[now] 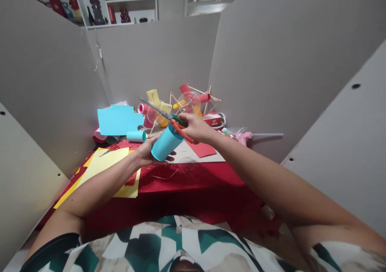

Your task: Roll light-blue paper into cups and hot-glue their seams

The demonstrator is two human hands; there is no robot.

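Observation:
My left hand [148, 153] is wrapped round a blue paper tube [166, 144], which it holds tilted above the table's front edge. In my right hand [196, 128] is a pair of scissors [164, 114] with orange and green handles, gripped at the handles. Their blades point up and to the left, above the tube's upper end. Whether the scissors touch the tube's rim I cannot tell. A smaller blue paper tube [136, 136] lies just left of my left hand. Beneath my hands is a white board [181, 154] with a red paper piece [202, 149] on it.
Blue sheets [116, 121] stand at the back left. Yellow sheets [105, 163] and red-handled scissors [113, 148] lie at left. Paper-tube and stick constructions with clear discs [190, 103] fill the back. A pink glue gun [245, 138] lies at right. Grey panels [157, 58] enclose the table.

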